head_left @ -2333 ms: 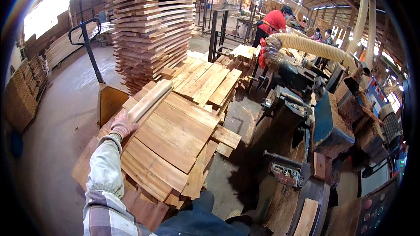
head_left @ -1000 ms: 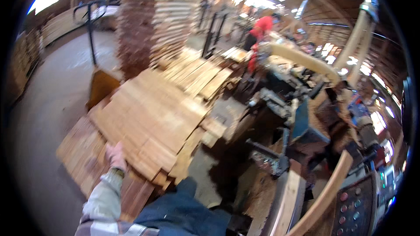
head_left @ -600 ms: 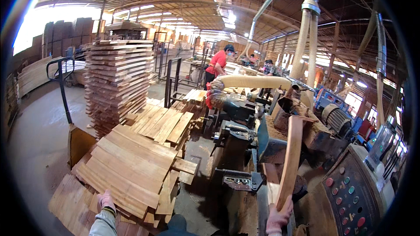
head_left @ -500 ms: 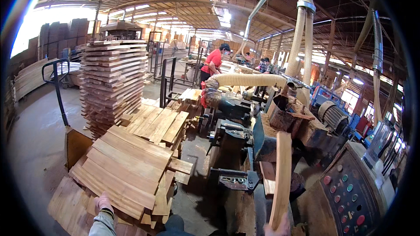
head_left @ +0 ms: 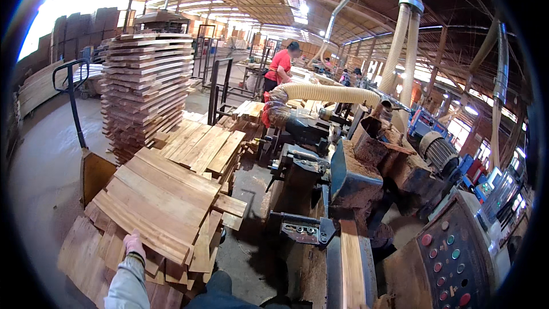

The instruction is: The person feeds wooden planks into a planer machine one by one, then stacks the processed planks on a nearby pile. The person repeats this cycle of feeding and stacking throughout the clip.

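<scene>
From where I stand, the left hand [head_left: 134, 244] is at the near edge of the stacked boards [head_left: 166, 197], gripping or not I can't tell, the right hand out of sight, while the single board [head_left: 352, 263] on the machine's [head_left: 349, 180] metal track [head_left: 368, 280] probably sits best straight and flat.

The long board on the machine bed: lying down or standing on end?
Lying down: the long board runs lengthwise along the machine bed, reaching the picture's lower edge.

Single fisheye view from head height, forward and down over nearby boards [head_left: 163, 194].
</scene>
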`<state>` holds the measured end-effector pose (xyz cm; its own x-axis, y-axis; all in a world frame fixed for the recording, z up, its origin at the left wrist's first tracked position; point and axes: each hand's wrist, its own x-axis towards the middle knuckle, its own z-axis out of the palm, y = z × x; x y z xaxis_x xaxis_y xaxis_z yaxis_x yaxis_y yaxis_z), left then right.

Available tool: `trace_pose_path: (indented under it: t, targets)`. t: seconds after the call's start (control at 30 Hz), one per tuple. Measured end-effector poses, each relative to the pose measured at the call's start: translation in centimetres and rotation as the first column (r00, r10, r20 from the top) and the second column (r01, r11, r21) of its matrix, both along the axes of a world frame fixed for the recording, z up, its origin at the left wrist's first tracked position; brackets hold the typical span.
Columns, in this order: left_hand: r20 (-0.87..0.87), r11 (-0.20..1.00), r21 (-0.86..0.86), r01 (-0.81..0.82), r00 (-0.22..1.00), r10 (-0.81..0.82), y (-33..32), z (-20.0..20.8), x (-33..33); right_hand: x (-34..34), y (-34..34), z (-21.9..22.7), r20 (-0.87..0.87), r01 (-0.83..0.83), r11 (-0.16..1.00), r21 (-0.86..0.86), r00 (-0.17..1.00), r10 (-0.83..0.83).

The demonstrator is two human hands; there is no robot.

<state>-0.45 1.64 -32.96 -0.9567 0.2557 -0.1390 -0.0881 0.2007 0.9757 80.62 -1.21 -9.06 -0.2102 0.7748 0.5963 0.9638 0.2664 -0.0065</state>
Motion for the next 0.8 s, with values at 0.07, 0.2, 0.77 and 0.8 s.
trace_pose_path:
  t: [0.07, 0.2, 0.77, 0.8]
  targets:
    - [0.286, 0.994, -0.108, 0.025, 0.958, 0.007, 5.3, 6.2, 3.9, -0.5, 5.6, 1.4, -0.086, 0.114, 0.963, -0.244, 0.987, -0.139]
    - [0.289, 0.901, 0.432, 0.023, 0.944, -0.163, 0.9, 4.5, 0.7, -5.8, 16.9, 1.8, -0.208, 0.12, 0.909, -0.398, 0.954, -0.217]
    - [0.317, -0.043, 0.694, 0.718, -0.358, -0.878, 5.2, 21.4, 54.7, -8.8, -8.2, 7.8, -0.143, 0.125, 0.856, -0.501, 0.964, -0.225]
    - [0.203, -0.078, 0.47, 0.879, -0.194, -0.96, 5.6, 22.7, 54.0, -7.4, -10.8, 6.8, -0.085, 0.291, 0.757, -0.586, 0.906, -0.414]
